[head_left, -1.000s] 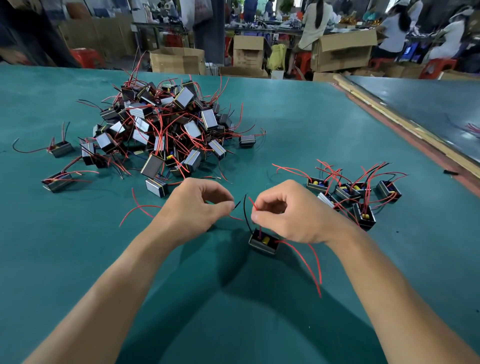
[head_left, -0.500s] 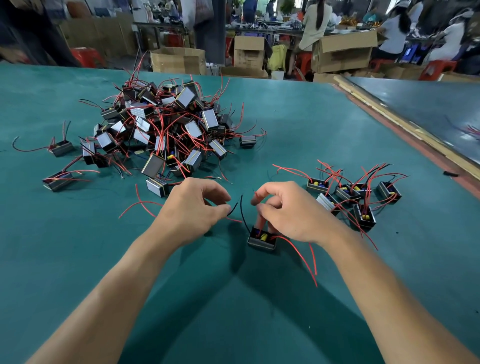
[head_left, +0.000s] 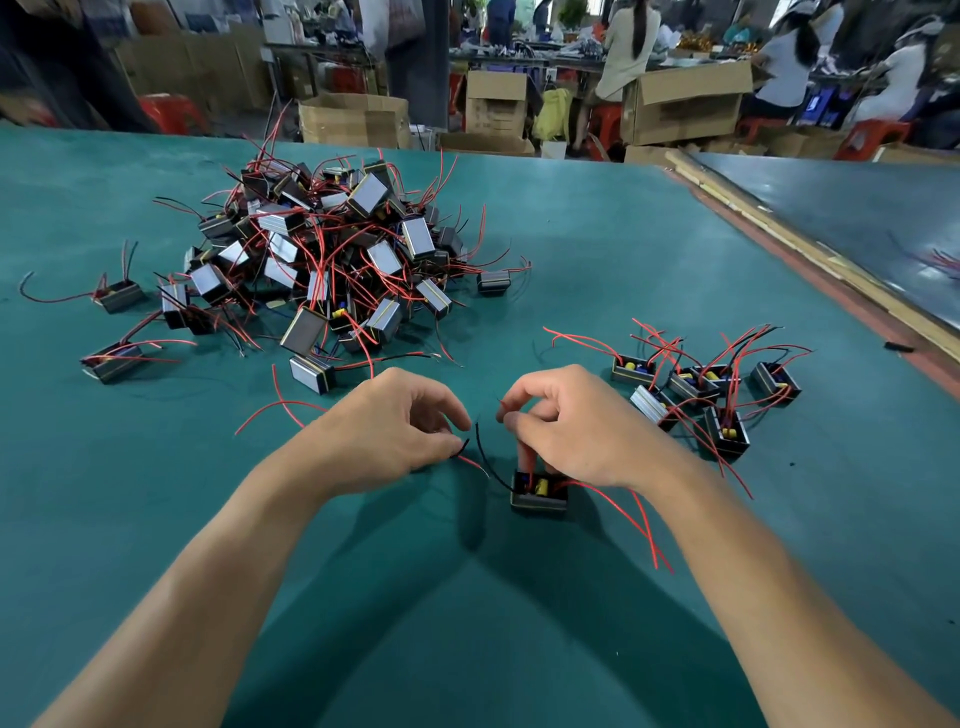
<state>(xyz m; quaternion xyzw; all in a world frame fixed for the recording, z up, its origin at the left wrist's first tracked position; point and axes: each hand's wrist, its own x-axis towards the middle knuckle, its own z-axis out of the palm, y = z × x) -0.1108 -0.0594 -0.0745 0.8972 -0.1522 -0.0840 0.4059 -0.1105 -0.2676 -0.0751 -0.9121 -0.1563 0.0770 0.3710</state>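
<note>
A small black open-topped box module (head_left: 538, 499) with a yellow part inside sits on the green table (head_left: 467, 623) in front of me. Red and black wires stick out of it. My right hand (head_left: 571, 426) hovers over the box, its fingers curled down around a red wire at the box's top. My left hand (head_left: 395, 426) is just left of it and pinches the ends of a black wire and a red wire between thumb and fingers. A curved black wire (head_left: 485, 457) rises from the box between the two hands.
A big tangled pile of like modules (head_left: 322, 260) lies at the far left, with loose ones around it. A small group of modules (head_left: 711, 389) sits to the right. A second table (head_left: 857, 218) adjoins on the right. Cardboard boxes and seated people are beyond.
My right hand has dropped lower onto the box, fingers reaching into its top. The box has shifted slightly. My left hand has stayed almost in place on the wire ends.
</note>
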